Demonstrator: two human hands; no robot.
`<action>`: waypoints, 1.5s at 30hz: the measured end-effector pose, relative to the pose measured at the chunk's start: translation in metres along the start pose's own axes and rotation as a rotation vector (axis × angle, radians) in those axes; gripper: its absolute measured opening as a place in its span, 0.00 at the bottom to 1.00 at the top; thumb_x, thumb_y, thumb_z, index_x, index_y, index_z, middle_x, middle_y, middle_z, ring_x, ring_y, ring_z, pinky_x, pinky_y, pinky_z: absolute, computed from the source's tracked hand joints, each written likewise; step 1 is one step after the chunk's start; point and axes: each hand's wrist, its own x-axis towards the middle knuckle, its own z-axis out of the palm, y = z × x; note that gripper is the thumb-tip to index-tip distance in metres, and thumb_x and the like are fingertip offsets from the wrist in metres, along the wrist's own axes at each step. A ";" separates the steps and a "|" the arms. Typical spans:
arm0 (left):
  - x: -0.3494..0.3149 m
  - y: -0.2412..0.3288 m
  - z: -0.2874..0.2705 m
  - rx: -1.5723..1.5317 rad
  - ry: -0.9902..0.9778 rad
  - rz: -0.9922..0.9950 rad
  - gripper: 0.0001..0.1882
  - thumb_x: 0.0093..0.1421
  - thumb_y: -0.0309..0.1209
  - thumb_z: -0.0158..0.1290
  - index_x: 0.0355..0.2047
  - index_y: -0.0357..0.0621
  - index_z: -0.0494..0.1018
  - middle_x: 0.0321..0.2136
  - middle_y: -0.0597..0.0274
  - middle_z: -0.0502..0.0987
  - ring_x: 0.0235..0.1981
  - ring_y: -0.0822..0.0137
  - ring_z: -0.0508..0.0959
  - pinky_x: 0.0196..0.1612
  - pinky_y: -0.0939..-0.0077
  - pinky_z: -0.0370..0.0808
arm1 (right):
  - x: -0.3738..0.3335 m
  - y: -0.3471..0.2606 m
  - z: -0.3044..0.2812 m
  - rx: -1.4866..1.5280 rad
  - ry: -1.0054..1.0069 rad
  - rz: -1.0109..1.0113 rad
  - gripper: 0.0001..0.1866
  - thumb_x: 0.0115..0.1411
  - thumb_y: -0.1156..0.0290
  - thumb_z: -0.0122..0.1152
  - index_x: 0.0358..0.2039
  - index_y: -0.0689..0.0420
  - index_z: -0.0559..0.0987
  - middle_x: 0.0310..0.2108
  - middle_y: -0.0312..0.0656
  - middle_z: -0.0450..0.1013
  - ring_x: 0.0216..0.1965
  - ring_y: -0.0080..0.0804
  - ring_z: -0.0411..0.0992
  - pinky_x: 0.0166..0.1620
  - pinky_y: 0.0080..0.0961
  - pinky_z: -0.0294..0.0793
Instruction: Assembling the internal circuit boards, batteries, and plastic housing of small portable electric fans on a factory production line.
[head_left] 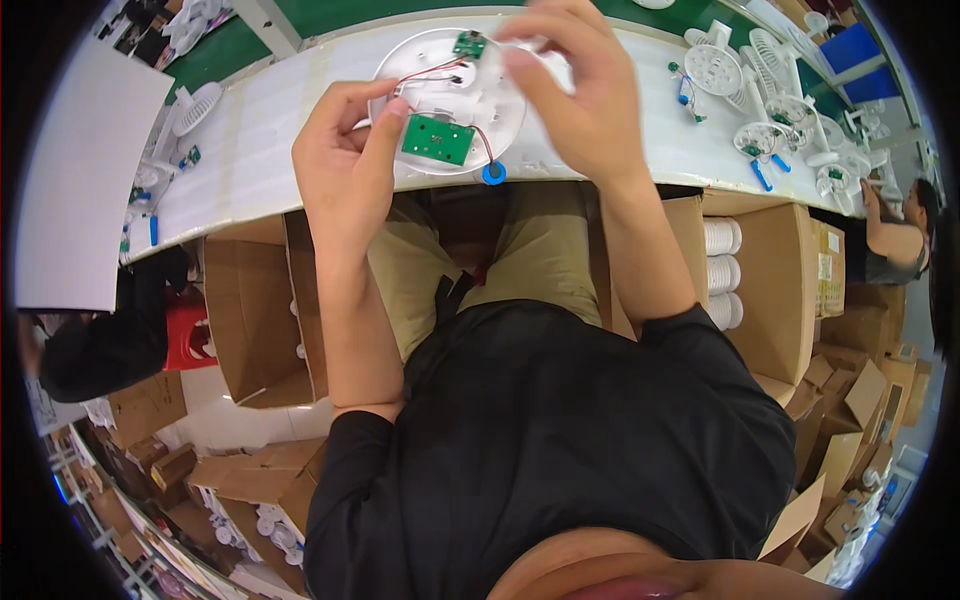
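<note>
PCB [437,140] over base [506,98], fans [712,72] L/R

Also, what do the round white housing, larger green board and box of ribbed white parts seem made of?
Round white housing: probably moulded plastic, smooth with soft sheen.
Larger green board: likely coated circuit laminate, flat and wired.
Box of ribbed white parts: likely cardboard, matte brown walls.

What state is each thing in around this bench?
White round housing: open, inner parts showing
Larger green board: wired to blue cylinder
Small green board: uncovered, within housing
Left hand: fingers bent at housing; hold unclear
Right hand: raised, blurred; hold unclear
Left cardboard box: open
Right cardboard box: open, holding white round parts
</note>
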 end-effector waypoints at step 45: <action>0.000 -0.002 -0.014 0.139 0.267 0.092 0.08 0.61 0.23 0.56 0.39 0.34 0.72 0.33 0.54 0.76 0.29 0.72 0.75 0.31 0.85 0.75 | -0.013 0.005 0.076 0.481 0.369 0.218 0.09 0.58 0.74 0.62 0.39 0.58 0.82 0.47 0.45 0.70 0.41 0.29 0.70 0.41 0.20 0.70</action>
